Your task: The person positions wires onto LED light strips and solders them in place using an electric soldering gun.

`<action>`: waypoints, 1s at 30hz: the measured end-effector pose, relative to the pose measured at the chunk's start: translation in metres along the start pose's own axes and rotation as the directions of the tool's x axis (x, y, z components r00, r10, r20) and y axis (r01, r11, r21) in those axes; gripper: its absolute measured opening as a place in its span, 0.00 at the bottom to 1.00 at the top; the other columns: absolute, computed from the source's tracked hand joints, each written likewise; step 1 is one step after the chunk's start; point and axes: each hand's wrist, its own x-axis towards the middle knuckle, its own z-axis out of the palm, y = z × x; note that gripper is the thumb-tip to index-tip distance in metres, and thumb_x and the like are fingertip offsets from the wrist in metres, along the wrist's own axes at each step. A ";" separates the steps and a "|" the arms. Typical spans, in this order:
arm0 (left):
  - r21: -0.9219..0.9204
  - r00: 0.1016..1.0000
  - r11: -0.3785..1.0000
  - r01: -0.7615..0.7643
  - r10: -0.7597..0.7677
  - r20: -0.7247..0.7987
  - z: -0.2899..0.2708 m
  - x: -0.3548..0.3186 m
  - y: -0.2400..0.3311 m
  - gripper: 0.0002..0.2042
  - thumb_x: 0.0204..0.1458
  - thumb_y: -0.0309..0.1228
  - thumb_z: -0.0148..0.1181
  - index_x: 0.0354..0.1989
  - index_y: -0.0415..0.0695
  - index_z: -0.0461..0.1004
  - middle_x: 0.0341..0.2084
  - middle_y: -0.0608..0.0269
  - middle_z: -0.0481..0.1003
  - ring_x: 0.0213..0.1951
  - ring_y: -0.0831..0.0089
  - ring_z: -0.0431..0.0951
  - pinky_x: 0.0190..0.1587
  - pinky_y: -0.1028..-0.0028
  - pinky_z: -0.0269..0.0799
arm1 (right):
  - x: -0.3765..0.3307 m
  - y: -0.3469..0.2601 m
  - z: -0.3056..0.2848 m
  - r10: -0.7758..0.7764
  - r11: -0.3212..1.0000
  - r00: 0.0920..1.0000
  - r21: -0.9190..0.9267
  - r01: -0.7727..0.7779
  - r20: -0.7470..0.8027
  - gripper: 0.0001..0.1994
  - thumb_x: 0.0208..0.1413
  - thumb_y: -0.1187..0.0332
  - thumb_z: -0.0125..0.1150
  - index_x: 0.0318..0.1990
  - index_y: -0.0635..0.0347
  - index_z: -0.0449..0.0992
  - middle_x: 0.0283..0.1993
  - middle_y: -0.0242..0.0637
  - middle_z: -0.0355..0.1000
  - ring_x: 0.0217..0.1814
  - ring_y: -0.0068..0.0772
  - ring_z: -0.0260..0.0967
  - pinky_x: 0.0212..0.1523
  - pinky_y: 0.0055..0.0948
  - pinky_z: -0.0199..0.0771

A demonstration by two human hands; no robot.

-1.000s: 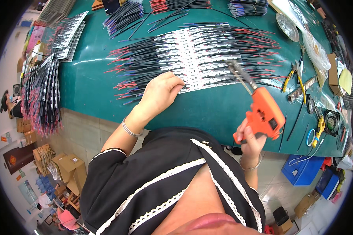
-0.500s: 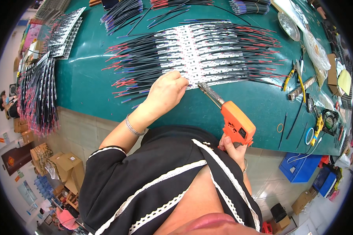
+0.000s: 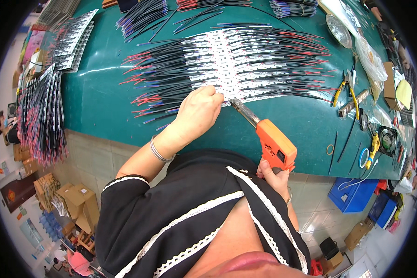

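My right hand (image 3: pixel 274 176) grips an orange soldering gun (image 3: pixel 276 144) by its handle, in front of the table edge. The metal nozzle of the gun points up and left, its tip at the near edge of a white circuit board panel (image 3: pixel 224 60). Just left of the tip, my left hand (image 3: pixel 200 109) is closed in a pinch at the panel's lower edge; what lies between the fingers is hidden. Rows of black wires (image 3: pixel 164 69) with red and blue ends spread from the panel to both sides.
Bundled wires (image 3: pixel 143 18) lie at the back of the green table (image 3: pixel 97 102). Wired boards (image 3: pixel 41 111) hang over its left edge. On the right are yellow-handled pliers (image 3: pixel 340 90), a small fan (image 3: pixel 387 140), a blue tape ring (image 3: pixel 364 157) and a round metal dish (image 3: pixel 338 31).
The soldering gun has shifted slightly left, its tip nearer my left fingers. My left hand keeps its pinch at almost the same spot on the panel.
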 end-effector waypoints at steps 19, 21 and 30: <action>-0.009 1.000 1.000 0.019 -0.019 0.012 -0.001 -0.001 0.000 0.01 0.40 0.22 0.55 0.23 0.40 0.70 0.20 0.58 0.65 0.28 0.60 0.69 0.31 0.67 0.66 | 0.000 -0.012 0.010 -0.048 0.967 0.998 -0.251 0.039 -0.030 0.14 0.47 0.72 0.58 0.41 0.67 0.65 0.22 0.31 0.65 0.15 0.17 0.61 0.15 0.17 0.61; 0.003 1.000 1.000 0.018 -0.018 0.022 0.001 -0.001 0.000 0.01 0.40 0.23 0.55 0.23 0.40 0.70 0.20 0.58 0.65 0.28 0.60 0.69 0.31 0.66 0.66 | -0.001 -0.010 0.008 -0.033 0.958 0.999 -0.286 0.030 -0.003 0.17 0.47 0.74 0.58 0.45 0.65 0.62 0.25 0.33 0.65 0.16 0.18 0.61 0.15 0.18 0.61; 0.066 0.996 0.998 0.021 -0.027 0.087 -0.003 0.003 0.002 0.02 0.40 0.23 0.55 0.23 0.39 0.70 0.21 0.58 0.66 0.28 0.60 0.70 0.32 0.66 0.66 | -0.008 -0.011 0.000 -0.024 0.999 0.999 -0.029 0.023 -0.036 0.15 0.49 0.73 0.56 0.45 0.68 0.63 0.25 0.34 0.66 0.16 0.19 0.61 0.14 0.18 0.63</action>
